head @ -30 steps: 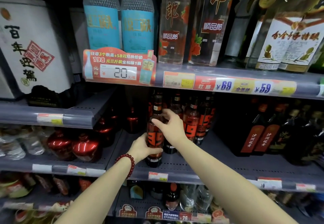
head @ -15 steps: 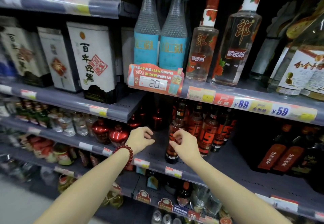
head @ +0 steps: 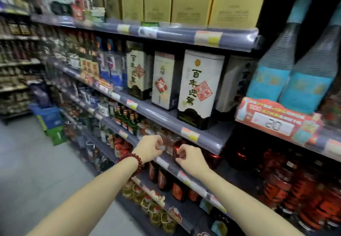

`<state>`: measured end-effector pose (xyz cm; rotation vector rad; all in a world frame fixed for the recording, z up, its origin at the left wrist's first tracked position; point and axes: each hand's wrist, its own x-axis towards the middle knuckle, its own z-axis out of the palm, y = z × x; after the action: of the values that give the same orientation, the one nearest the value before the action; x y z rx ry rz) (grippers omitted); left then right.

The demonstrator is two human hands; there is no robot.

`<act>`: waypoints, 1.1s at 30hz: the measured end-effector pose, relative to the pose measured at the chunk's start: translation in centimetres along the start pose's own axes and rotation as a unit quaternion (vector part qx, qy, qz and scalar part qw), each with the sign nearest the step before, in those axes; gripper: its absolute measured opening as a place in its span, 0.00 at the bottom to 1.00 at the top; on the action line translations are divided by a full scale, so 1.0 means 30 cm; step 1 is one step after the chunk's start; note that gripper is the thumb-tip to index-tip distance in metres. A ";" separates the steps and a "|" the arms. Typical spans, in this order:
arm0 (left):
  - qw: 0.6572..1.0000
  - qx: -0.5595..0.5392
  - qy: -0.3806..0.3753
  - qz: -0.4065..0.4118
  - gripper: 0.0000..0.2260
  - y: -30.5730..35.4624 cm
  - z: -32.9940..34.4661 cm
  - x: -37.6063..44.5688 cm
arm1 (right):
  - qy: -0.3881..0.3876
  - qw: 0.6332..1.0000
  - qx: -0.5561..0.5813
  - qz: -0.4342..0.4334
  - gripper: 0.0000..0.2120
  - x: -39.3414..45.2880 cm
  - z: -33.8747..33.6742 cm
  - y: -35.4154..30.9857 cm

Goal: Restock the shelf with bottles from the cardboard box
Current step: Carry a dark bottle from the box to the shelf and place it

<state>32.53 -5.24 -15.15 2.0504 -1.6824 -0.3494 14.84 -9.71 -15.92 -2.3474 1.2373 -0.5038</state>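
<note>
Left hand and right hand loosely curled, grasping nothing (blurred), bottles smeared

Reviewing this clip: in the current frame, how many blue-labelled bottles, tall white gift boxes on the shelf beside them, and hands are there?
blue-labelled bottles: 2
white gift boxes: 4, the rightmost partly hidden
Hands: 2, left hand and right hand
Total: 8

Dark bottles with red labels, somewhat blurred, stand upright on the shelf.
</note>
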 end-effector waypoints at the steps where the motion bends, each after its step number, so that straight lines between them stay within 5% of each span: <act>1: 1.000 0.006 0.010 -0.009 0.12 -0.063 -0.048 0.001 | -0.011 1.000 0.000 -0.013 0.08 0.044 0.039 -0.056; 11: 0.984 0.033 0.099 -0.145 0.10 -0.711 -0.459 -0.108 | -0.098 0.986 -0.004 -0.138 0.08 0.414 0.428 -0.621; 21: 0.929 0.034 0.173 -0.325 0.13 -1.196 -0.661 -0.345 | -0.211 0.943 0.017 -0.257 0.09 0.610 0.837 -1.067; 33: 0.799 0.036 0.270 -0.535 0.10 -1.473 -0.811 -0.590 | -0.360 0.810 0.032 -0.462 0.07 0.750 1.236 -1.634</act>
<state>77.86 22.92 -17.96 2.6237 -0.0864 -0.0045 78.82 3.88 -18.30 -2.5504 -0.3055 0.1154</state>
